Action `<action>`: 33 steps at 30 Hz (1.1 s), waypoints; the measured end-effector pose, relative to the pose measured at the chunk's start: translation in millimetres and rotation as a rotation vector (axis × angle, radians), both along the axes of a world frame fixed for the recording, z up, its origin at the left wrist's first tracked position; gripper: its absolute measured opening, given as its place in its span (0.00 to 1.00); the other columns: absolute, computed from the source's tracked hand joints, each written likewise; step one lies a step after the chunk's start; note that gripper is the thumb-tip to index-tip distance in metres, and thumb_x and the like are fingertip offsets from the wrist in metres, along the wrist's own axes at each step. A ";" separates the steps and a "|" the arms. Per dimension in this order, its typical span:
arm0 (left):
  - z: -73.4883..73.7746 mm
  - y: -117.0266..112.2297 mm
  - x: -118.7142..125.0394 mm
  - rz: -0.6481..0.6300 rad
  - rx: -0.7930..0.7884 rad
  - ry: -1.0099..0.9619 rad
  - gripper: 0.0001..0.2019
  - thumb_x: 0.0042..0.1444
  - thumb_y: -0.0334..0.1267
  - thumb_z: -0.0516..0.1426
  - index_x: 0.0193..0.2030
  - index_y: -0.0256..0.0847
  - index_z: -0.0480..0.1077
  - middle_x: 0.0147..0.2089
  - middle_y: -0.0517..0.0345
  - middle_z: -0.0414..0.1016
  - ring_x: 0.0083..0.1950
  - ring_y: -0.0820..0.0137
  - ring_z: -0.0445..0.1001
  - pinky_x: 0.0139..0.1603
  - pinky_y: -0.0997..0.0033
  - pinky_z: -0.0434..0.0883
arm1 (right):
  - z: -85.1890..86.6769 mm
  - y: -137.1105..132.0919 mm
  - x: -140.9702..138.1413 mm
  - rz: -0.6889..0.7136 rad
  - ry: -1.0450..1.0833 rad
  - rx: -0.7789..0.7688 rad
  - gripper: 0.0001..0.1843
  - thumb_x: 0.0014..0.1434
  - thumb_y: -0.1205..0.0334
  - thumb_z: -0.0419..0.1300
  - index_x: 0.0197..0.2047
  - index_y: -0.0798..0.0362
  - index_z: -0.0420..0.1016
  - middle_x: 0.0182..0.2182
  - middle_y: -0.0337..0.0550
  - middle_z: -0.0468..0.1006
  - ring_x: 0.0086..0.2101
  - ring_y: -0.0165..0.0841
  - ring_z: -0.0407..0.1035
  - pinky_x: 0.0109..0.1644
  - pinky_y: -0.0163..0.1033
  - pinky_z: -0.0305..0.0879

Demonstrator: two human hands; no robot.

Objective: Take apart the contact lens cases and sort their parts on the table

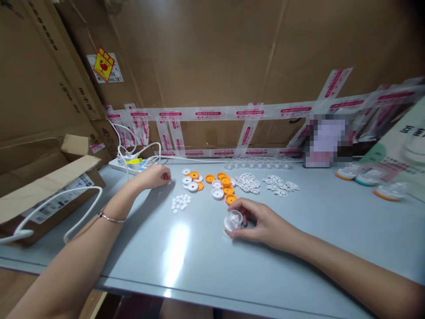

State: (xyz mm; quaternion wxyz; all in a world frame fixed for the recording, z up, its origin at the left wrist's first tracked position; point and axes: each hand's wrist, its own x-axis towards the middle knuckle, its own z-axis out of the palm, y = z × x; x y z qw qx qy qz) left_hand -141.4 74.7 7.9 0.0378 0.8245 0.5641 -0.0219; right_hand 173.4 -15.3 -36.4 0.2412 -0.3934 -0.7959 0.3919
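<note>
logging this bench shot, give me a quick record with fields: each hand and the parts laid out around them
surface: grey table
right hand: holds clear cap on the table
left hand: curled, beside white and orange rings
between hands: small white discs
behind: white gear-like pieces, row of clear cups
far left: power strip, cardboard box
</note>
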 end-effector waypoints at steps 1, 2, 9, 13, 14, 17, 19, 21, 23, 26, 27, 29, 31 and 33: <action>-1.7 1.2 -0.1 0.003 0.003 0.002 0.10 0.45 0.32 0.52 0.32 0.37 0.73 0.31 0.54 0.76 0.33 0.68 0.72 0.31 0.75 0.64 | -2.0 0.2 -1.6 -0.014 0.036 -0.022 0.19 0.45 0.55 0.65 0.37 0.53 0.65 0.29 0.37 0.68 0.27 0.26 0.60 0.31 0.33 0.60; -3.1 2.4 -0.8 0.005 0.007 0.004 0.10 0.45 0.31 0.52 0.32 0.37 0.73 0.31 0.54 0.76 0.33 0.67 0.72 0.31 0.75 0.64 | -3.8 0.4 -3.0 -0.027 0.066 -0.041 0.19 0.44 0.55 0.66 0.36 0.53 0.64 0.29 0.36 0.68 0.26 0.26 0.60 0.31 0.33 0.60; 2.3 -1.3 2.5 0.037 0.099 -0.003 0.10 0.47 0.33 0.54 0.36 0.35 0.70 0.35 0.51 0.74 0.35 0.66 0.71 0.34 0.73 0.64 | -7.9 -0.2 -8.5 -0.088 0.111 0.004 0.15 0.44 0.57 0.66 0.32 0.53 0.66 0.28 0.36 0.67 0.27 0.26 0.60 0.31 0.33 0.59; 15.3 -35.6 40.3 -0.032 0.245 -0.124 0.10 0.53 0.37 0.51 0.39 0.37 0.68 0.36 0.53 0.72 0.37 0.66 0.69 0.36 0.70 0.64 | -8.4 -0.3 -9.7 -0.142 0.091 0.017 0.15 0.42 0.56 0.67 0.28 0.53 0.64 0.23 0.33 0.63 0.24 0.26 0.56 0.27 0.32 0.54; 17.6 -47.3 53.0 -0.090 0.207 -0.174 0.11 0.53 0.40 0.52 0.40 0.38 0.68 0.37 0.54 0.72 0.37 0.67 0.69 0.37 0.70 0.64 | -8.8 -0.2 -9.9 -0.151 0.092 0.003 0.16 0.42 0.56 0.67 0.27 0.53 0.64 0.22 0.33 0.62 0.24 0.25 0.55 0.26 0.31 0.53; 17.0 -79.5 87.7 -0.276 -0.070 -0.321 0.18 0.49 0.44 0.58 0.45 0.40 0.65 0.41 0.55 0.70 0.40 0.68 0.68 0.39 0.71 0.65 | -9.7 0.4 -10.6 -0.161 0.111 -0.043 0.17 0.42 0.55 0.67 0.27 0.53 0.63 0.22 0.32 0.61 0.23 0.25 0.53 0.26 0.31 0.51; 9.3 -92.8 103.6 -0.310 -0.157 -0.380 0.21 0.47 0.45 0.60 0.46 0.40 0.63 0.43 0.54 0.69 0.41 0.67 0.68 0.39 0.71 0.64 | -9.8 0.9 -11.5 -0.159 0.131 -0.078 0.17 0.41 0.54 0.67 0.27 0.54 0.63 0.21 0.32 0.61 0.23 0.24 0.53 0.25 0.31 0.50; -2.6 -98.2 113.2 -0.307 -0.180 -0.423 0.22 0.44 0.48 0.62 0.43 0.39 0.63 0.42 0.54 0.69 0.40 0.67 0.67 0.37 0.71 0.64 | -9.7 1.7 -12.9 -0.156 0.155 -0.120 0.18 0.41 0.54 0.67 0.27 0.54 0.63 0.21 0.31 0.61 0.22 0.24 0.53 0.25 0.31 0.50; -15.7 -97.6 119.1 -0.295 -0.173 -0.472 0.21 0.43 0.50 0.62 0.38 0.39 0.63 0.39 0.56 0.68 0.37 0.68 0.66 0.34 0.72 0.62 | -10.1 2.7 -14.2 -0.155 0.185 -0.163 0.18 0.41 0.54 0.66 0.26 0.54 0.62 0.21 0.32 0.62 0.22 0.24 0.53 0.25 0.31 0.50; -31.7 -93.1 125.1 -0.257 -0.140 -0.583 0.20 0.42 0.51 0.62 0.32 0.38 0.62 0.32 0.59 0.65 0.32 0.71 0.63 0.29 0.74 0.59 | -11.7 3.6 -14.9 -0.150 0.222 -0.196 0.18 0.42 0.54 0.65 0.26 0.53 0.60 0.21 0.32 0.62 0.23 0.25 0.53 0.25 0.31 0.51; -35.5 -92.0 126.9 -0.240 -0.131 -0.630 0.19 0.43 0.50 0.62 0.30 0.38 0.62 0.30 0.61 0.64 0.31 0.72 0.62 0.29 0.75 0.58 | -12.2 3.7 -14.8 -0.148 0.230 -0.196 0.18 0.42 0.54 0.65 0.26 0.53 0.60 0.21 0.32 0.62 0.23 0.25 0.54 0.25 0.31 0.51; -41.0 -90.9 130.0 -0.190 -0.126 -0.714 0.18 0.43 0.49 0.62 0.28 0.38 0.61 0.28 0.63 0.63 0.29 0.74 0.61 0.27 0.76 0.57 | -12.6 3.2 -14.3 -0.149 0.225 -0.180 0.16 0.45 0.54 0.63 0.27 0.53 0.59 0.21 0.32 0.61 0.23 0.25 0.54 0.25 0.31 0.51; -44.2 -91.3 132.5 -0.130 -0.137 -0.775 0.16 0.42 0.46 0.62 0.27 0.38 0.61 0.27 0.64 0.62 0.28 0.75 0.60 0.27 0.77 0.57 | -11.8 2.1 -13.9 -0.159 0.197 -0.148 0.15 0.46 0.56 0.62 0.27 0.53 0.59 0.20 0.31 0.60 0.23 0.25 0.53 0.25 0.31 0.51; -45.8 -92.1 133.9 -0.081 -0.179 -0.824 0.15 0.41 0.43 0.62 0.26 0.38 0.61 0.25 0.65 0.61 0.26 0.76 0.59 0.26 0.78 0.56 | -10.3 0.9 -13.9 -0.168 0.164 -0.115 0.14 0.47 0.57 0.61 0.26 0.53 0.59 0.20 0.31 0.59 0.22 0.24 0.53 0.24 0.31 0.50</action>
